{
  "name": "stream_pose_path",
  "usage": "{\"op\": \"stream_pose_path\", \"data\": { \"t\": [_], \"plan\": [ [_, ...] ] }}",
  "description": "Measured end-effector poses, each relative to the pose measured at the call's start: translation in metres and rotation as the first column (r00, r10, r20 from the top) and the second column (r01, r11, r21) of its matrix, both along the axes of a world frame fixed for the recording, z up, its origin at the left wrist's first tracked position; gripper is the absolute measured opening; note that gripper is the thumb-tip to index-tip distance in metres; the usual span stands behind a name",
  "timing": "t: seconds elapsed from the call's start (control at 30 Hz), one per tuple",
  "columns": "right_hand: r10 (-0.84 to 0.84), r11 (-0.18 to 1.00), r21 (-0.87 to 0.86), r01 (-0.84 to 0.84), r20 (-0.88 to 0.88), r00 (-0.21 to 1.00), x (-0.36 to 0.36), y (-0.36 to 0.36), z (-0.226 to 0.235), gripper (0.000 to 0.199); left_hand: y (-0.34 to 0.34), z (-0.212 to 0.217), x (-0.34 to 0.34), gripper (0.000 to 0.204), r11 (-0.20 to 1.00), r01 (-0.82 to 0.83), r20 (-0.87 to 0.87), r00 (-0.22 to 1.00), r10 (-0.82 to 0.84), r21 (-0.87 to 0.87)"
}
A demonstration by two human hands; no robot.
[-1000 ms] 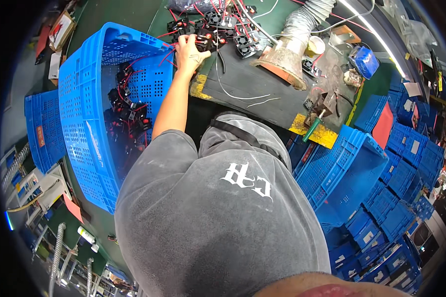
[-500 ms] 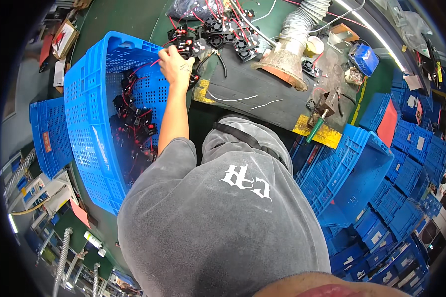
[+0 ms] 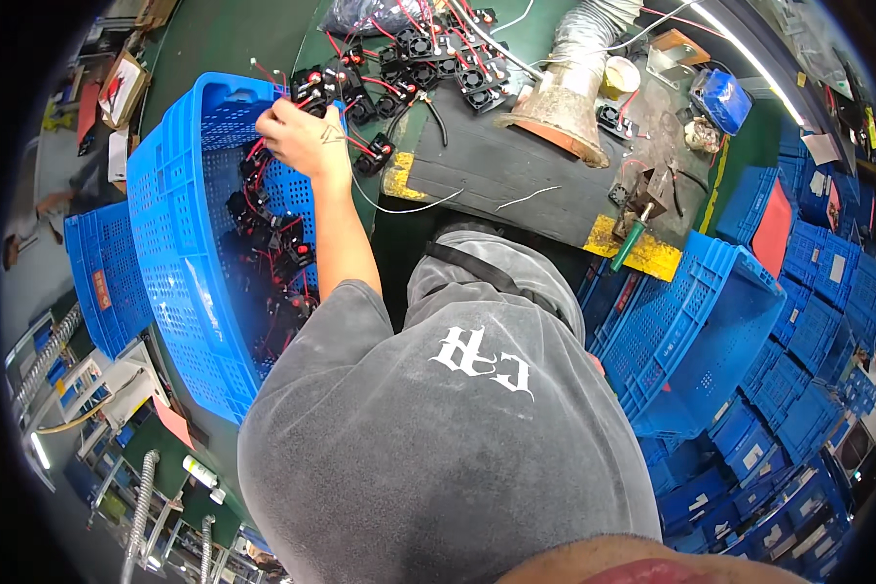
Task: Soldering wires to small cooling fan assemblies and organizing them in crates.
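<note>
My left hand [image 3: 302,141] is stretched out over the near rim of a tall blue mesh basket [image 3: 165,253]. Its fingers are closed on a small cluster of black fans with red wires [image 3: 313,86], held just above the basket's opening. Several more of the same black fans [image 3: 273,253] lie inside the basket. A loose pile of fans [image 3: 428,63] sits on the green bench just right of the hand. My right hand is hidden below my grey shirt.
A grey flexible duct [image 3: 579,68] stands on a black mat [image 3: 516,175] with a green-handled tool [image 3: 628,243] at its yellow edge. An empty blue crate [image 3: 711,321] is at my right, with stacked blue crates [image 3: 827,292] beyond. Another blue crate [image 3: 97,282] lies far left.
My left hand has left the fan pile on the bench and moved left over the blue basket, carrying a cluster of fans with it.
</note>
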State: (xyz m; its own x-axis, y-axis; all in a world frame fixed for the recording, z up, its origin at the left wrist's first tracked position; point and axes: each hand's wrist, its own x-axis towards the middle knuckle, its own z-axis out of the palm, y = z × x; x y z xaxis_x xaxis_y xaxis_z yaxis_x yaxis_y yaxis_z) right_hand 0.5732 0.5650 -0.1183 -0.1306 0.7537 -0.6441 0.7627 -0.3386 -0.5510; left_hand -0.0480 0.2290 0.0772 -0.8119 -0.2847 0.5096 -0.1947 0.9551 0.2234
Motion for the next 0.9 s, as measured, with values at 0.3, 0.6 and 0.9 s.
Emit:
{"op": "stream_pose_path", "data": {
  "t": [0.3, 0.6, 0.9],
  "plan": [
    [0.143, 0.982, 0.123, -0.144, 0.018, 0.990, 0.037, 0.007, -0.034, 0.026, 0.000, -0.040, 0.048, 0.065, 0.981, -0.180, 0.333, 0.931, 0.147, 0.070],
    [0.272, 0.947, 0.158, -0.280, 0.070, 0.960, 0.066, 0.054, -0.052, 0.028, -0.039, -0.053, 0.097, 0.067, 0.891, -0.388, 0.339, 0.827, 0.449, -0.234],
    [0.328, 0.940, 0.096, -0.326, 0.001, 0.945, 0.057, 0.090, -0.050, 0.028, -0.074, -0.039, 0.167, 0.068, 0.823, -0.546, 0.305, 0.766, 0.565, -0.154]
  ]
}}
